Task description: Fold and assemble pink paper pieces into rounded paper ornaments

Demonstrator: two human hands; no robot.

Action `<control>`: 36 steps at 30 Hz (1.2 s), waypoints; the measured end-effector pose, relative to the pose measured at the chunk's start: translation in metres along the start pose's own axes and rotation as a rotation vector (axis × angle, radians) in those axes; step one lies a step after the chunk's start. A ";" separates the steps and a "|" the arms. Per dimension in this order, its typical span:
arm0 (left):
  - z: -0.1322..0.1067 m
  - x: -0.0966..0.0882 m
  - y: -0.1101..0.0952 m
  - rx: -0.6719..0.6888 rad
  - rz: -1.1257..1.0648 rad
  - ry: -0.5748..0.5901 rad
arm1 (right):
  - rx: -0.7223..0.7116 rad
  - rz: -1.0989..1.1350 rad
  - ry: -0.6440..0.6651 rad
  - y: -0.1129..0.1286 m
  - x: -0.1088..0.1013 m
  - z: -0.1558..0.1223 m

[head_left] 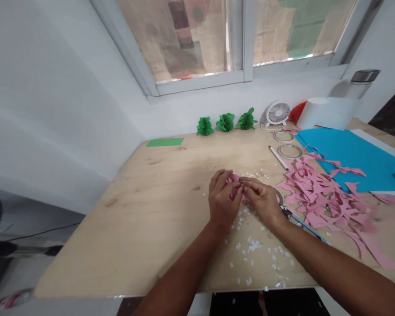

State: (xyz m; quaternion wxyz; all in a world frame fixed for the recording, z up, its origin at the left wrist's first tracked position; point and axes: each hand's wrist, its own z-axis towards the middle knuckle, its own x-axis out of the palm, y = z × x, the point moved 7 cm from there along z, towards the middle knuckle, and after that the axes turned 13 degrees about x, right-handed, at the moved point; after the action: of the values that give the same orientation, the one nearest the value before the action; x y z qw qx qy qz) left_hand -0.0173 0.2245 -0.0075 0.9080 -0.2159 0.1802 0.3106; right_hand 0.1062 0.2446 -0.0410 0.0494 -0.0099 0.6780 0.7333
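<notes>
Holding a pink paper piece (234, 177) just above or on the bench (118, 245), the left hand (224, 199) has its fingers curled over the item; its grip is judged to be grasping it. The right hand (261, 199) meets the piece from the other side, fingertips drawn together at its right edge; whether that grip pinches the paper cannot be told, since the fingers hide the contact. The piece sits between the two hands, largely covered by them, and its full shape cannot be made out. White bits (253, 245) are scattered below and around the hands. To the right lies a heap of pink scraps (325, 197), some overlapping blue sheets (355, 153). A blue-and-black tool (304, 224) lies between the right forearm and the scraps, partly hidden. Beyond the heap's left edge are noted a white pen (278, 158), lying at a slant, and two rings (278, 151) lying flat. Along the wall stand three green paper shapes (225, 122) in a row, a small white fan (278, 113) to their right, and a green strip (165, 142) lying flat to their left.
</notes>
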 end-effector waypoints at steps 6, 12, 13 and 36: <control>0.001 -0.001 -0.004 0.042 0.071 -0.007 | -0.086 -0.075 -0.010 0.003 0.001 -0.004; 0.003 -0.002 -0.012 0.105 0.160 -0.011 | -0.117 -0.111 -0.029 0.005 0.002 -0.006; 0.003 -0.003 -0.013 0.102 0.168 -0.008 | -0.114 -0.114 -0.028 0.005 0.003 -0.007; 0.004 -0.004 -0.016 0.114 0.216 -0.020 | -0.127 -0.129 -0.044 0.009 0.004 -0.011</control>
State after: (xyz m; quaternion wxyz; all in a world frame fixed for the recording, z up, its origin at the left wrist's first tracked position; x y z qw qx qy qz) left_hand -0.0089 0.2128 0.0018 0.8818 -0.1404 0.2108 0.3978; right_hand 0.1014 0.2337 -0.0332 0.1105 -0.0405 0.6270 0.7701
